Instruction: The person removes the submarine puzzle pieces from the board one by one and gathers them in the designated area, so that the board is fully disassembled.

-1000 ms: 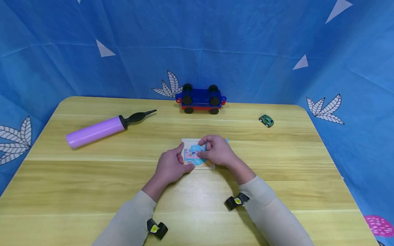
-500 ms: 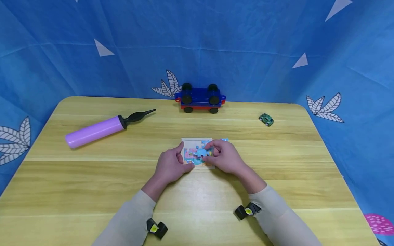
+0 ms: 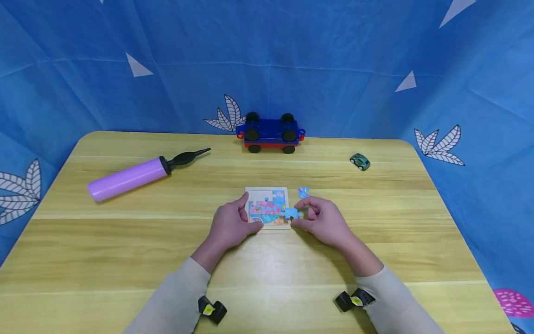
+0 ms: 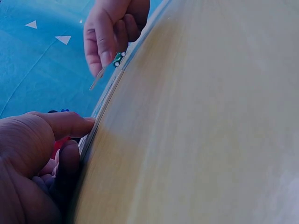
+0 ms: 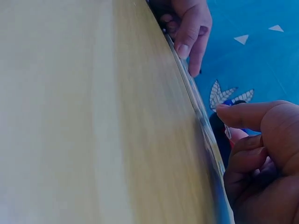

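A small jigsaw puzzle tray (image 3: 258,191) with a pale frame lies mid-table, partly filled with pink and blue pieces; bare backing shows at its upper left. My left hand (image 3: 232,223) holds the tray's left side, thumb at the near edge and index finger by the far left corner. Between thumb and index finger of my right hand (image 3: 324,220) is a light blue puzzle piece (image 3: 291,213), over the tray's right edge. In the left wrist view that puzzle piece (image 4: 96,79) appears edge-on, raised off the tray. Another puzzle piece (image 3: 303,192) lies just beyond the right hand.
A purple hand pump (image 3: 129,179) with a black nozzle lies at the left. At the back edge sit blue and red toy wagons (image 3: 271,132), the blue one wheels up. A green toy car (image 3: 360,161) stands back right. Blue cloth (image 3: 317,55) hangs behind the table.
My right hand has moved right, carrying the light blue piece from over the tray's middle to its right edge. The loose piece beyond is now uncovered. My left hand has stayed put.
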`<state>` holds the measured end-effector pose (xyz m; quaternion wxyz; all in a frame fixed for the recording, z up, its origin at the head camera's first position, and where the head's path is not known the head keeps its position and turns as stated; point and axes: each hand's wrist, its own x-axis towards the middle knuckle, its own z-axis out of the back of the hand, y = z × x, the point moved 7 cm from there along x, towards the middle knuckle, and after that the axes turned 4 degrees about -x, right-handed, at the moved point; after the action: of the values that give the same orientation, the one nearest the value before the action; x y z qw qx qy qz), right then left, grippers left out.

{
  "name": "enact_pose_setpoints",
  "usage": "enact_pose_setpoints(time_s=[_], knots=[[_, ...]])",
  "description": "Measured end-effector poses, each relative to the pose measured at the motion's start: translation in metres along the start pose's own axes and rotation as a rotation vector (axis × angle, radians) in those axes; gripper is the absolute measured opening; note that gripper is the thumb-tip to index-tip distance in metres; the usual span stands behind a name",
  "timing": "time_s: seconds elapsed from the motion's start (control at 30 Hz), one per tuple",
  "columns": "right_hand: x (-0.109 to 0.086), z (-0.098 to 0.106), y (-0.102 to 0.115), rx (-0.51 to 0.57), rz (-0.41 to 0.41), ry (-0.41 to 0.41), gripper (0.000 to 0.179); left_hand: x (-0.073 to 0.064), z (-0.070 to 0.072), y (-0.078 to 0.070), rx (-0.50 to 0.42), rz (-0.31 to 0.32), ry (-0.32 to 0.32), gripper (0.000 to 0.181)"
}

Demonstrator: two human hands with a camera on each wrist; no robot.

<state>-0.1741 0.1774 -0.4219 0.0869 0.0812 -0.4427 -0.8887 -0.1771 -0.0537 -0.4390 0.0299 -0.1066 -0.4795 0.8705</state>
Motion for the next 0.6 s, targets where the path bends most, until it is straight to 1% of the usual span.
enact_pose_setpoints(time_s=[0.2, 0.33, 0.6], knots=[[-0.009, 0.015, -0.009, 0.019, -0.01, -0.029, 0.028, 0.0, -0.001, -0.001, 0.004, 0.002, 0.0, 0.09], [-0.013, 0.025, -0.018, 0.02, -0.036, -0.051, 0.029, 0.0, -0.001, -0.001, 0.009, -0.007, 0.0, 0.091], [-0.012, 0.042, -0.036, -0.002, -0.061, -0.092, 0.03, 0.001, -0.001, 0.002, 0.022, 0.001, -0.006, 0.091]])
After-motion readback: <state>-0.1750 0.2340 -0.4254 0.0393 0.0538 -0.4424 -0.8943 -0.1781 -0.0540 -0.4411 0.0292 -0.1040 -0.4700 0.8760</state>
